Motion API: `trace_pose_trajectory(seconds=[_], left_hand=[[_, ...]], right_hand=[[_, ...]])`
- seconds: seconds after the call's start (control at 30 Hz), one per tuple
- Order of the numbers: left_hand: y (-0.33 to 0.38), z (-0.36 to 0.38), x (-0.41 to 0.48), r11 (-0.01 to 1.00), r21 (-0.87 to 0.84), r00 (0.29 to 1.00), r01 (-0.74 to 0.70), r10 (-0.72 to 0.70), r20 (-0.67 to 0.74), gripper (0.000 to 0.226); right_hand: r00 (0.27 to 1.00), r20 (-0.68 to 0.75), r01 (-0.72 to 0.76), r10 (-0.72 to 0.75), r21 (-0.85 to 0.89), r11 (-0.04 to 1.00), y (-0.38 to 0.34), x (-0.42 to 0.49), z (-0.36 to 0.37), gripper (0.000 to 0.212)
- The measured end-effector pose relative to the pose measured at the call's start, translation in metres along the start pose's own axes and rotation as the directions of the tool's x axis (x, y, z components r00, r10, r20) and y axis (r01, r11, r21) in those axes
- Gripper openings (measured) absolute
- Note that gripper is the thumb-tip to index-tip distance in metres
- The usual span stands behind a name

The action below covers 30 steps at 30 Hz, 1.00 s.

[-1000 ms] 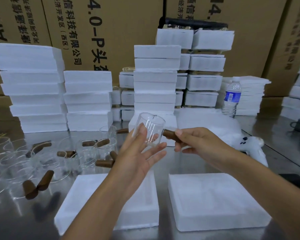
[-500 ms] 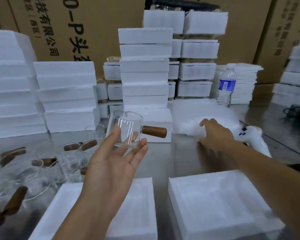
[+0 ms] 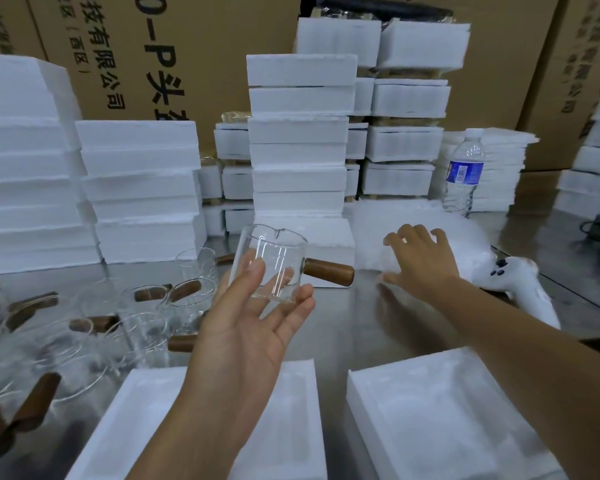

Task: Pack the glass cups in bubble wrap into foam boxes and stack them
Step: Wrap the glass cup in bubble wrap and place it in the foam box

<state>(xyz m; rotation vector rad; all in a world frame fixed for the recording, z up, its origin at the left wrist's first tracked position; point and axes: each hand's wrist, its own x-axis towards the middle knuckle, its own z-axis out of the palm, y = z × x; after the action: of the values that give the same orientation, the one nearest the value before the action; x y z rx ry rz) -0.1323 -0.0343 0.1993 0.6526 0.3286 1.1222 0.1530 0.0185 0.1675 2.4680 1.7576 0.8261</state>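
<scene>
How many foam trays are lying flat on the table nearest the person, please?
2: one foam tray at lower left, the other at lower right, side by side with a gap between. Any nearer ones would be out of frame.

Cupped left grip [image 3: 252,332], splayed right grip [image 3: 420,268]

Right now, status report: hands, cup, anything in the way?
Left hand holds clear glass cup with brown wooden handle, aloft. Right hand open, touching white bubble wrap pile. White controller beside wrap, not obstructing.
</scene>
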Motion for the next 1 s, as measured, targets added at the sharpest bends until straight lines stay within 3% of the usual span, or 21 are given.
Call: trace_pose_trajectory(seconds=[0.13,0.27,0.37,0.5,0.6,0.7,0.8,0.9,1.0], left_hand=[[0.000,-0.001,0.000,1.000,0.000,1.000,-0.009,0.009,0.006,0.045],[0.001,-0.001,0.000,1.000,-0.003,0.999,-0.014,0.014,0.029,0.032],[0.004,0.000,-0.001,0.999,-0.029,0.999,-0.023,0.024,0.036,0.035],[0.011,-0.001,-0.003,0.995,-0.092,0.999,-0.036,0.040,0.037,0.036],[0.017,-0.003,-0.004,0.987,-0.149,0.995,-0.057,0.069,0.071,0.053],[0.024,-0.008,-0.005,0.974,-0.202,0.989,-0.098,0.117,0.088,0.043],[0.029,-0.012,-0.004,0.947,-0.304,0.987,-0.105,0.137,0.088,0.044],[0.032,-0.017,-0.004,0.921,-0.382,0.986,-0.073,0.124,0.112,0.060],[0.031,-0.021,-0.003,0.923,-0.377,0.990,-0.073,0.114,0.086,0.056]], right_hand=[[0.995,-0.095,0.013,-0.014,-0.012,1.000,-0.002,0.003,-0.004,0.029],[0.932,-0.271,-0.171,0.242,0.261,0.950,0.002,0.007,-0.022,0.023],[0.831,-0.290,-0.224,0.475,0.608,0.762,0.007,0.012,-0.052,0.024],[0.801,-0.276,-0.018,0.531,0.876,0.482,0.007,0.010,-0.102,0.019],[0.846,-0.413,0.252,0.337,0.867,0.431,-0.010,-0.019,-0.142,0.011],[0.846,-0.534,0.433,0.012,0.699,0.569,-0.031,-0.067,-0.161,0.008],[0.778,-0.606,0.535,-0.163,0.505,0.677,-0.055,-0.115,-0.158,0.016],[0.765,-0.549,0.604,-0.336,0.429,0.672,-0.083,-0.146,-0.144,0.011],[0.786,-0.322,0.618,-0.527,0.396,0.679,-0.098,-0.155,-0.128,0.010]])
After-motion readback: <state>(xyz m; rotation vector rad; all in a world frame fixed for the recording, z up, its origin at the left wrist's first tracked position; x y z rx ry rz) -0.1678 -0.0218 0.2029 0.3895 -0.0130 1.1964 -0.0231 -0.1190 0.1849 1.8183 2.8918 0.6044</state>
